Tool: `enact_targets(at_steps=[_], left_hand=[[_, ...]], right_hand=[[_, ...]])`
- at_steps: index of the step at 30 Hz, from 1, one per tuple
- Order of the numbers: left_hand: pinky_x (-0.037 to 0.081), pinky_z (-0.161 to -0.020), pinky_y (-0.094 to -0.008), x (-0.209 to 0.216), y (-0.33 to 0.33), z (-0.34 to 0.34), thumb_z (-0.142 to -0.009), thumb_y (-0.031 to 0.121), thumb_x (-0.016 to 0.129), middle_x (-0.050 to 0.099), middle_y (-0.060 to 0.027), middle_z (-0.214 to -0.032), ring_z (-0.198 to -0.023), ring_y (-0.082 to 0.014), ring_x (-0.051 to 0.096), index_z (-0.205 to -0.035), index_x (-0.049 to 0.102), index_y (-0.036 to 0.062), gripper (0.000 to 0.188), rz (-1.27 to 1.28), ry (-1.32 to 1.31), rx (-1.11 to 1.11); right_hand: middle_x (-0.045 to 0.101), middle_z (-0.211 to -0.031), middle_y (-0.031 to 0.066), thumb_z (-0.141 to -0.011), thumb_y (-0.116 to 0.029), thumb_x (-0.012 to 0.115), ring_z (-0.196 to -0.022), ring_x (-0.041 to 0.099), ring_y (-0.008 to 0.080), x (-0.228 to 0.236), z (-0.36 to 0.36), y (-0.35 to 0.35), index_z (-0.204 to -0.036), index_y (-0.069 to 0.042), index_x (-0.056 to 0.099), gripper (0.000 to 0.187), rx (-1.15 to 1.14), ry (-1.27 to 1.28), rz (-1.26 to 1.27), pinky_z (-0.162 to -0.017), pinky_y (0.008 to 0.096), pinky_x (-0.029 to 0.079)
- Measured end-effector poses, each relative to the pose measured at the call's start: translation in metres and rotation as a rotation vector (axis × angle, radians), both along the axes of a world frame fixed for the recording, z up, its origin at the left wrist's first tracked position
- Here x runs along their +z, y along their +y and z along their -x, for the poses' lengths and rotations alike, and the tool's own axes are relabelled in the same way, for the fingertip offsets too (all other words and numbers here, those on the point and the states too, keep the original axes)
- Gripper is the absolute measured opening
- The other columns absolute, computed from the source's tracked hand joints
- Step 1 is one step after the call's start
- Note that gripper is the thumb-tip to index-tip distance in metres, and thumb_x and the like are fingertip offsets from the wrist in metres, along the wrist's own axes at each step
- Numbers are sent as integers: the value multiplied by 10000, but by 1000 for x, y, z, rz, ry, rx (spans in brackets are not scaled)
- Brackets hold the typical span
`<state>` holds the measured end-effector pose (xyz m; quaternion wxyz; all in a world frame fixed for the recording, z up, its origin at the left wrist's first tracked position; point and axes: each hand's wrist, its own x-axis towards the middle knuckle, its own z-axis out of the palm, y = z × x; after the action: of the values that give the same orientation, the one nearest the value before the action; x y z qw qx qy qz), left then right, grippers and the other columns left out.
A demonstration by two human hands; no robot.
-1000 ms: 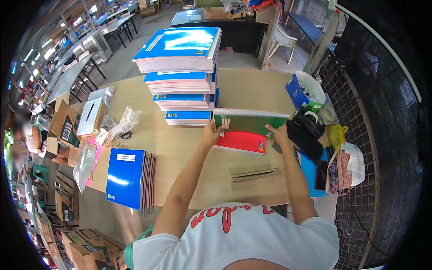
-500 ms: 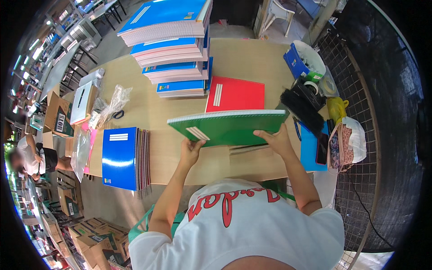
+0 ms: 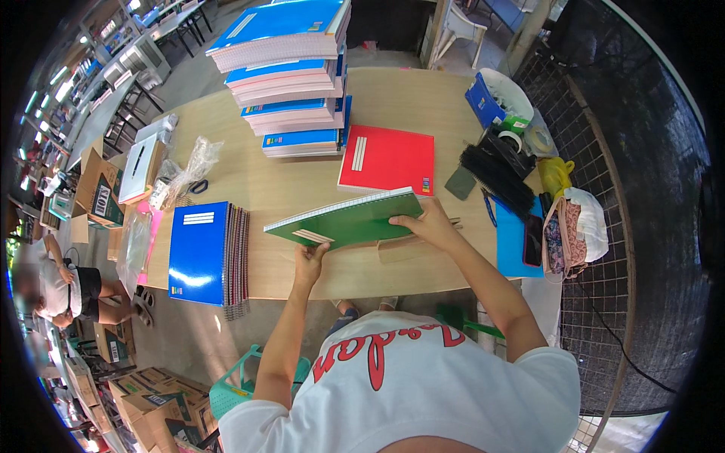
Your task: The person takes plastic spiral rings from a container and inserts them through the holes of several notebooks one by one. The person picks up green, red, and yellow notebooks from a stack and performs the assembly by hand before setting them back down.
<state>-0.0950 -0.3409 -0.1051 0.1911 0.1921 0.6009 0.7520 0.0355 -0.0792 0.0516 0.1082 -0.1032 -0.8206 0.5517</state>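
Both my hands hold a green spiral notebook (image 3: 355,220), tilted up above the table with its bound edge away from me. My left hand (image 3: 308,260) pinches its lower left corner beside the white label lines. At the right end, my right hand (image 3: 424,224) grips it with the thumb on the green cover. Just beyond lies a red notebook (image 3: 389,158) flat on the table. To the left, a stack of blue spiral notebooks (image 3: 198,253) sits near the table's front edge. Taller piles of blue-covered notebooks (image 3: 294,75) rise at the back.
On the right are a black brush (image 3: 497,180), a phone (image 3: 532,241) on a blue sheet, a patterned pouch (image 3: 566,235) and a white tub (image 3: 507,98). Scissors (image 3: 198,186) and clear plastic (image 3: 198,162) lie left. A person (image 3: 64,279) stands far left near cardboard boxes (image 3: 162,404).
The green notebook has moved left and slightly down toward me, and now tilts with its right end higher. More of the red notebook shows. Both hands keep their hold.
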Motion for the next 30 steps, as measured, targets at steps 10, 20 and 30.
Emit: enact_targets(at_steps=[10, 20, 30], left_hand=[[484, -809, -261, -3, -1, -4, -850, -41, 654, 666, -59, -1009, -907, -121, 608, -1068, 590, -5, 230, 105, 12, 1], [469, -890, -308, -24, 32, -39, -852, -60, 613, 635, -72, -1108, -1026, -169, 589, -1176, 551, 13, 339, 72, -56, -109], [466, -927, -323, 5, 90, -44, -779, -9, 659, 602, -165, -1157, -1074, -259, 586, -1293, 453, -6, 553, 295, 164, -287]], right_hand=[[687, -939, 175, -736, -165, 778, -880, 667, 287, 6, 10, 4, -1017, -11, 673, 337, 76, 190, -244, -770, 362, 490], [711, -871, 129, -737, -165, 784, -809, 663, 178, -4, -25, 45, -990, 2, 681, 321, 20, 9, -112, -762, 336, 499], [641, -1092, 52, -720, -130, 823, -975, 605, 141, -164, -102, 94, -1146, -15, 601, 495, -421, -81, 587, -860, 310, 495]])
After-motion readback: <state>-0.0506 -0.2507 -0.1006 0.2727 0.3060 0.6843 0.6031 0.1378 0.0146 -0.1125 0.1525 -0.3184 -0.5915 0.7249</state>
